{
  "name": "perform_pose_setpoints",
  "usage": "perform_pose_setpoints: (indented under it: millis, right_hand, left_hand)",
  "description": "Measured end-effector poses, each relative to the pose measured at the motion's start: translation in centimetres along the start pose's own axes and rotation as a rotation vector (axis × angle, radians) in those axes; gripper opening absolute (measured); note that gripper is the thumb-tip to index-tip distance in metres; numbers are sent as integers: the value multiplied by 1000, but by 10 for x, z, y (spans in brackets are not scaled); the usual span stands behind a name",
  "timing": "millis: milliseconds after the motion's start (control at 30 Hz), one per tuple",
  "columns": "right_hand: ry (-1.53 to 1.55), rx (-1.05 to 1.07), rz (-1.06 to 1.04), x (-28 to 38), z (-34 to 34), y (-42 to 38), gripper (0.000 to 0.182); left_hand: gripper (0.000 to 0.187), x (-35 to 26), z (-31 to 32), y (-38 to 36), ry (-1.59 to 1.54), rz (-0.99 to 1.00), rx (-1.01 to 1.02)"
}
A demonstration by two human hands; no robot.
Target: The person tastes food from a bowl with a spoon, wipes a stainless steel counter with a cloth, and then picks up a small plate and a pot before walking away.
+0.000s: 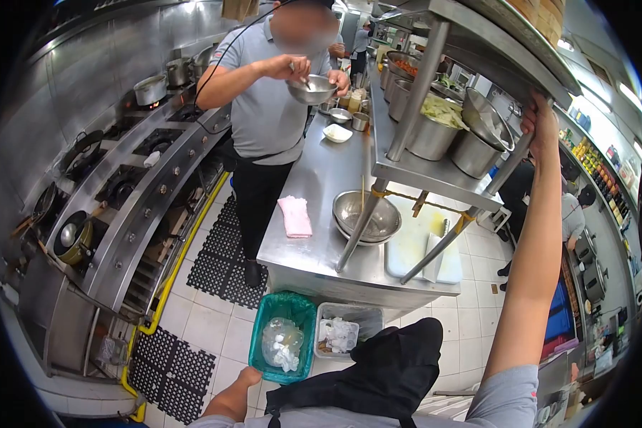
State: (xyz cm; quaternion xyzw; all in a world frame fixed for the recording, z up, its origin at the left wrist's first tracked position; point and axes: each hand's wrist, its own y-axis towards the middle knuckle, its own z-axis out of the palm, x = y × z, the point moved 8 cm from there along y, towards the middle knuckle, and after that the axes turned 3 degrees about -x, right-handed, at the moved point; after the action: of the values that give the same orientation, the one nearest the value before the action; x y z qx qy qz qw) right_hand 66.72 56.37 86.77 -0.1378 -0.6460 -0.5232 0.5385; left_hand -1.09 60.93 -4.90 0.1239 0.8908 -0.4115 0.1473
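Observation:
My right hand (542, 127) is raised and rests on the edge of the upper steel shelf (478, 43), beside a steel pot (479, 146) on the lower shelf. My left hand (248, 376) hangs low by my side, fingers curled, just above the green bin (264, 314) on the floor, holding nothing visible. A black apron (392, 371) covers my front. Ahead, a steel counter (314, 235) carries a steel mixing bowl (367, 216), a pink cloth (294, 216) and a white cutting board (414, 246).
A person in a grey shirt (267, 107) stands at the counter stirring a metal bowl (312, 89). A gas range (121, 192) with pans lines the left. Black floor mats (225, 260) and a white bin (346, 332) sit below. Other people work at the right.

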Motion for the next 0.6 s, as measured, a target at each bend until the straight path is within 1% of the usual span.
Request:
perform_pose_setpoints:
  millis: [100, 167, 200, 233, 300, 367, 433, 500, 567, 600]
  right_hand:
    - [-8, -23, -26, 4, -3, 2, 35]
    - [-24, -58, -68, 7, -3, -2, 33]
    - [6, -47, -59, 5, -2, -3, 33]
    - [16, -52, -55, 4, -3, -4, 33]
    - [-17, -115, -72, 7, -4, -7, 34]
    - [8, -122, -69, 7, -4, -9, 34]
    - [-32, -114, -135, 8, -6, -6, 34]
    - [-5, -101, -145, 7, -8, -6, 33]
    - [-50, -143, -156, 7, -10, -5, 32]
    - [-13, -111, -183, 8, -7, -7, 31]
  left_hand:
    - [48, -14, 1, -2, 87, 37, 26]
    - [49, -19, 1, -7, 154, 40, 99]
    - [48, -23, -3, -7, 92, 43, 110]
    - [48, -26, -2, -7, 99, 35, 104]
    - [47, -28, -4, 9, -256, -39, 11]
    - [47, -59, -16, -2, -264, 53, 3]
    - [47, -90, -9, -10, -256, 216, 73]
    - [46, -116, 4, -36, -373, 188, 204]
    - [49, -140, 25, -59, -317, 374, 397]
    - [49, -139, 23, -61, -323, 368, 388]
